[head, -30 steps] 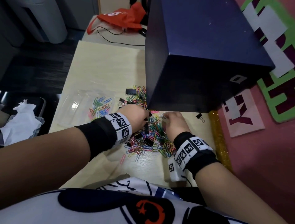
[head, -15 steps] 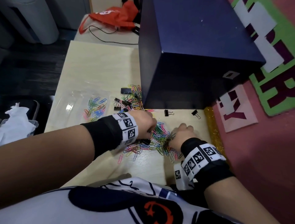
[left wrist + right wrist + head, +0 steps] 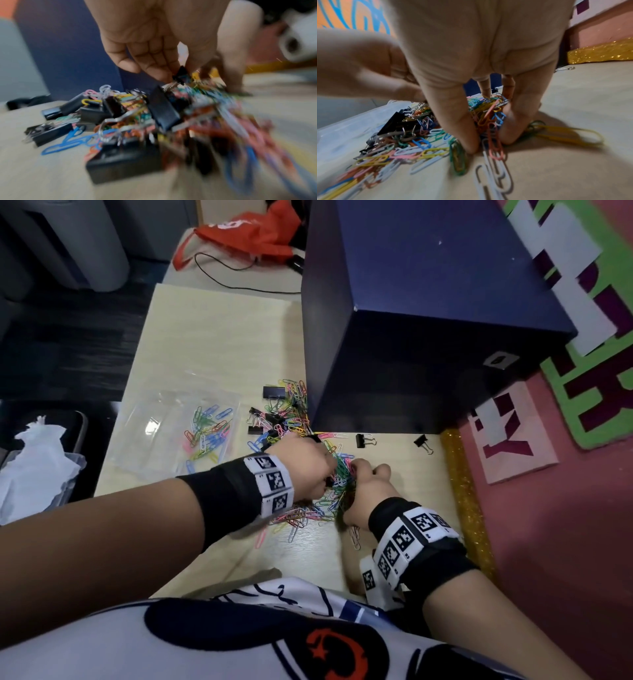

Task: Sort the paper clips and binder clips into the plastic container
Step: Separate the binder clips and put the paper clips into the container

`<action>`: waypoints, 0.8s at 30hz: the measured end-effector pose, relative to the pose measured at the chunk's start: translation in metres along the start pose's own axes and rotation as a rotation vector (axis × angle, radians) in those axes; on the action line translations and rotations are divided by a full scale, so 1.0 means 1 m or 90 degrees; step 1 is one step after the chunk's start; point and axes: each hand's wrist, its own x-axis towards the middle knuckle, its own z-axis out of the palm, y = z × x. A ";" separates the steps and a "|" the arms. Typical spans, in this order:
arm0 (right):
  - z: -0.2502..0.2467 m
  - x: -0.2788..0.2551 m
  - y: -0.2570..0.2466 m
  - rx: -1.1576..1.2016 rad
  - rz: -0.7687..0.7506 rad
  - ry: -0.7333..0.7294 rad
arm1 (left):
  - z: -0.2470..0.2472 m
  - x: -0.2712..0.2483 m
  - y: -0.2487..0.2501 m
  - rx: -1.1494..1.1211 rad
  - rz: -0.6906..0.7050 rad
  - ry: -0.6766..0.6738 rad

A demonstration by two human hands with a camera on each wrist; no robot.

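Observation:
A heap of coloured paper clips [image 3: 337, 484] mixed with black binder clips [image 3: 163, 112] lies on the pale wooden table [image 3: 212, 344]. My left hand [image 3: 308, 467] reaches into the heap from the left. In the left wrist view it [image 3: 178, 75] pinches a small black binder clip [image 3: 181, 73] between thumb and fingers. My right hand [image 3: 366, 491] closes in from the right; in its wrist view the hand [image 3: 489, 140] squeezes a bunch of paper clips [image 3: 488, 117] between thumb and fingers. The clear plastic container [image 3: 154, 422] sits to the left, with several paper clips [image 3: 205, 433] in it.
A big dark blue box [image 3: 428, 320] stands right behind the heap. Loose binder clips [image 3: 363, 440] lie by its front edge, another [image 3: 274, 393] by its left corner. A gold glitter strip [image 3: 462, 491] borders the table's right edge. An orange bag [image 3: 246, 231] lies far back.
Both hands have drawn together over the heap. My right hand swept left and raked the clips into a tighter bunch.

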 end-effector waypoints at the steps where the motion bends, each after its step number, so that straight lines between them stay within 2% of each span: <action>1: 0.000 0.000 0.001 0.000 -0.004 -0.001 | -0.004 0.001 -0.004 -0.049 -0.010 0.013; 5: 0.000 0.001 0.001 0.003 -0.013 0.007 | -0.019 0.009 -0.016 -0.233 -0.077 0.075; 8: 0.000 0.000 0.001 0.009 -0.015 0.007 | -0.026 0.015 -0.017 -0.308 -0.129 0.164; 10: 0.000 0.000 0.002 0.014 -0.015 0.013 | -0.024 0.017 -0.018 -0.315 -0.155 0.182; 17: 0.007 0.005 0.002 0.021 -0.072 0.025 | 0.004 0.001 -0.012 -0.076 -0.165 -0.013; 24: 0.016 0.006 -0.013 -0.039 -0.158 0.090 | 0.009 -0.012 -0.015 -0.045 -0.136 -0.055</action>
